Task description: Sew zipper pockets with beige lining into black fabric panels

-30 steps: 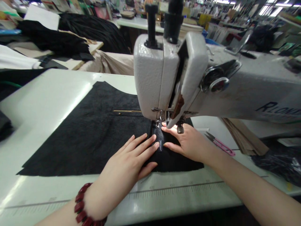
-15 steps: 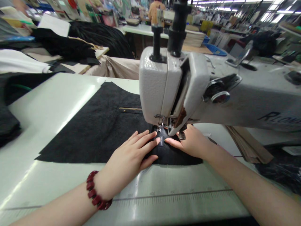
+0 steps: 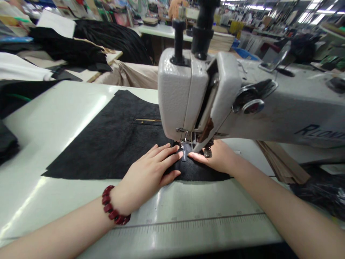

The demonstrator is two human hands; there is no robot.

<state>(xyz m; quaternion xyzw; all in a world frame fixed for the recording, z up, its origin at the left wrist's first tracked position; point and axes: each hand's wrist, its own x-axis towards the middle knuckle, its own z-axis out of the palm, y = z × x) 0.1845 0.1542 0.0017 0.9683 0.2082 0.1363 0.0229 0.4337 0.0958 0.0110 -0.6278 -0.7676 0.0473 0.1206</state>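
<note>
The black cloth (image 3: 107, 144) is spread flat on the white table (image 3: 40, 126), with its right part set under the head of the sewing machine (image 3: 174, 93). A small dark label (image 3: 184, 155) is seen on it, just in front of the metal foot (image 3: 182, 146). The label is lined up with the foot, probably so that the cloth can be guided straight there.

The cloth is pressed from above by the left hand (image 3: 147, 172) — nothing is pinched. Its fingers are stretched out and a little apart, and the thumb is held away from them. The label's left side is reached by one fingertip, perhaps so that it cannot slip or curl.

On the other side, the cloth is touched by the right hand (image 3: 219, 154). Its thumb (image 3: 198, 157) is pointed at the label, near its right edge. The other fingers are mostly hidden by the machine — how far apart they are cannot be told. With a hand placed on each side, the cloth is likely held smooth between them. A gold zip (image 3: 148, 120) is left untouched, farther back.
</note>
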